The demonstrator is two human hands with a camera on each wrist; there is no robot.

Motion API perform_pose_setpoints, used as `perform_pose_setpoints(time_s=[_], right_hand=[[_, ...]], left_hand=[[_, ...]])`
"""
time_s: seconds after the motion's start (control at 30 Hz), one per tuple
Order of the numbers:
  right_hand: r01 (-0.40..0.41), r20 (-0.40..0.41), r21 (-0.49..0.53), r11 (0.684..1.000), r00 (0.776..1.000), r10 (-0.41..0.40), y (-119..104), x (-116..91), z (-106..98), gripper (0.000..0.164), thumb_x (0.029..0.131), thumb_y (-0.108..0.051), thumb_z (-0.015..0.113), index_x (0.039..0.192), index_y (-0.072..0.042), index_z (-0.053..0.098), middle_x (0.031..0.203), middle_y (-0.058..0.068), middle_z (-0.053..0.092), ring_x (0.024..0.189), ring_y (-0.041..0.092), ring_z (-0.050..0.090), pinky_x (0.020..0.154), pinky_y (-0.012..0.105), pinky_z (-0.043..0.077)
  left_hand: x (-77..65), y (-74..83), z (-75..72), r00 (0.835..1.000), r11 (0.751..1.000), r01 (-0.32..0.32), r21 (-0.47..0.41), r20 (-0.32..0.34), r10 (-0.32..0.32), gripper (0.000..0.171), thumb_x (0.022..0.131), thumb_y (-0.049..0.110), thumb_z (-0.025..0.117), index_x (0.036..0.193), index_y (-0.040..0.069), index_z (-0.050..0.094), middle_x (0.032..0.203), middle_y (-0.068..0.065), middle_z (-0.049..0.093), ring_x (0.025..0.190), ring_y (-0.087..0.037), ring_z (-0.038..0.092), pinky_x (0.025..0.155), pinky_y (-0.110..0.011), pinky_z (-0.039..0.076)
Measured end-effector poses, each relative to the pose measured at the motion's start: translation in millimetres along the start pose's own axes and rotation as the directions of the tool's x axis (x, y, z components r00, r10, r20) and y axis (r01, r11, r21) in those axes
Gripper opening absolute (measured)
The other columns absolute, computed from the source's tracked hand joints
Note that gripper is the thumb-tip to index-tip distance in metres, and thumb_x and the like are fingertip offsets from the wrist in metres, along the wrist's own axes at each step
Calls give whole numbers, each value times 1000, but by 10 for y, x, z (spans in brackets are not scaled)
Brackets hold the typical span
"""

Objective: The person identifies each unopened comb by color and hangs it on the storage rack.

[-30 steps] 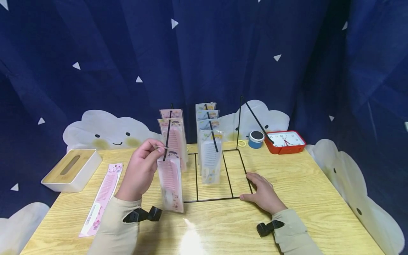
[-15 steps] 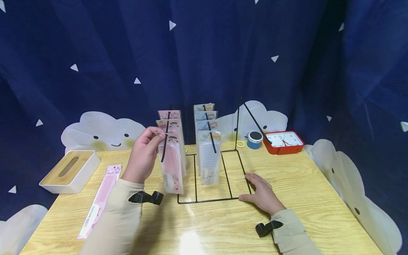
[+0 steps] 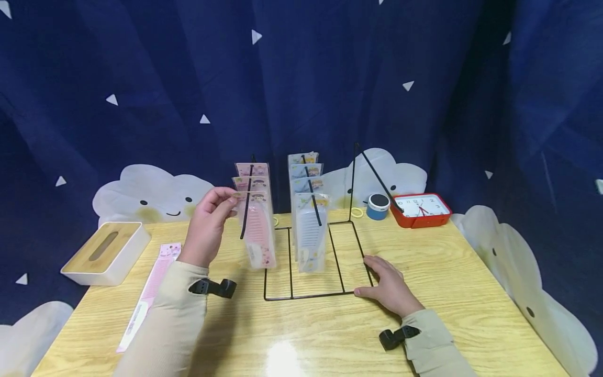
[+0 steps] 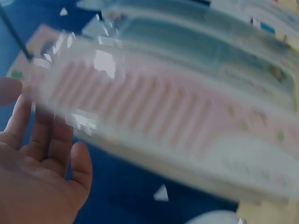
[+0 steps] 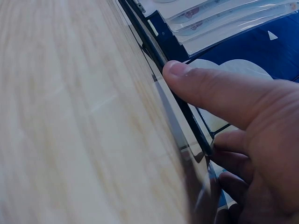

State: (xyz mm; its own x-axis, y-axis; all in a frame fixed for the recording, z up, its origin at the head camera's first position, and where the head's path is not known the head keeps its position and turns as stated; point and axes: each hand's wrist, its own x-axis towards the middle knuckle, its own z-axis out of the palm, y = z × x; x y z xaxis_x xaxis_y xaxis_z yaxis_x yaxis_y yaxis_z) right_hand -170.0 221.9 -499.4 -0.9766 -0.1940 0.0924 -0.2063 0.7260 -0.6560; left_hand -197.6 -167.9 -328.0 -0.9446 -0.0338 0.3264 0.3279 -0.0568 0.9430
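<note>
My left hand [image 3: 205, 225] pinches the top edge of a packaged pink comb [image 3: 257, 228] on the left hook of a black wire display rack [image 3: 325, 295]. In the left wrist view this comb [image 4: 135, 107] fills much of the picture, blurred, with my thumb and fingertips at its card end. Pink comb packs [image 3: 252, 168] hang behind it on the same hook. Several blue comb packs [image 3: 310, 230] hang from the middle hook. At the rack's front right corner, my right hand [image 3: 388, 285] holds the base wires, its thumb [image 5: 196, 84] lying on the front bar.
A longer packaged pink comb [image 3: 151, 293] lies on the table at left, beside a wood-topped tissue box [image 3: 105, 251]. The right hook [image 3: 379, 175] holds nothing. Behind stand a blue round speaker [image 3: 378, 207], a red clock [image 3: 421, 210] and a yellow ring [image 3: 357, 212].
My left hand has moved up and away from me, sliding the pink comb pack back along the left hook towards the others. The right hand stays at the rack's corner.
</note>
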Motion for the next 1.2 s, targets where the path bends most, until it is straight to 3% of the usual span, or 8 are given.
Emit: perform_pose_setpoints(time_s=[0.17,0.43,0.53,0.67,0.8,0.97,1.1,1.2], right_hand=[[3,6,-13,1000,1000,-3,-1,-1,0,94,75,-45,86,147,1,46,153,23,42,142,46,32,111,67,22],[1,-2,-15,1000,1000,-1,16,-7,-12,93,75,-44,87,147,1,47,153,23,42,142,46,32,111,66,22],[0,0,-3,1000,1000,0,16,-4,-7,93,75,-43,87,147,2,47,153,23,42,143,46,31,111,66,21],[-4,2,7,1000,1000,4,12,1,10,93,76,-42,87,147,1,46,154,23,41,143,45,31,111,66,20],[-2,2,9,1000,1000,2,1,10,20,93,76,-42,87,148,0,46,154,22,41,143,45,31,111,66,20],[-1,2,4,1000,1000,1,-16,21,9,93,75,-42,87,147,1,47,153,22,42,143,45,31,112,66,21],[-2,4,-2,1000,1000,2,-20,19,-2,93,76,-42,87,147,1,46,153,22,42,143,45,31,112,66,21],[-8,5,-7,1000,1000,8,-19,8,-11,93,75,-42,87,147,1,47,153,22,42,143,45,32,112,66,22]], left_hand=[[-29,-157,-255,999,998,39,49,-39,-37,7,104,12,54,108,8,58,104,6,65,101,-12,61,89,-30,45],[-16,-549,-735,989,990,28,137,-145,-8,15,102,9,56,113,-2,56,105,6,66,104,-8,61,95,-20,44],[-24,-694,-927,976,982,74,175,-215,-35,17,102,7,57,114,-4,56,105,7,65,104,-6,60,94,-17,44],[-77,-861,-1203,944,952,198,235,-306,-121,23,102,14,58,121,2,57,113,7,62,106,-4,54,89,-17,41],[-178,-1005,-1480,901,880,365,304,-353,-252,40,104,25,53,138,6,49,139,-6,49,120,-12,45,102,-28,37],[-284,-1138,-1773,866,756,496,427,-309,-394,63,106,31,46,157,0,23,162,-24,20,146,-38,26,116,-52,28],[-314,-1167,-1905,828,652,553,519,-258,-498,75,106,33,43,158,-3,3,163,-31,2,149,-49,7,119,-59,17],[-302,-1193,-1958,819,586,545,600,-230,-526,81,104,29,48,156,-7,-3,159,-36,2,147,-53,8,118,-61,16]])
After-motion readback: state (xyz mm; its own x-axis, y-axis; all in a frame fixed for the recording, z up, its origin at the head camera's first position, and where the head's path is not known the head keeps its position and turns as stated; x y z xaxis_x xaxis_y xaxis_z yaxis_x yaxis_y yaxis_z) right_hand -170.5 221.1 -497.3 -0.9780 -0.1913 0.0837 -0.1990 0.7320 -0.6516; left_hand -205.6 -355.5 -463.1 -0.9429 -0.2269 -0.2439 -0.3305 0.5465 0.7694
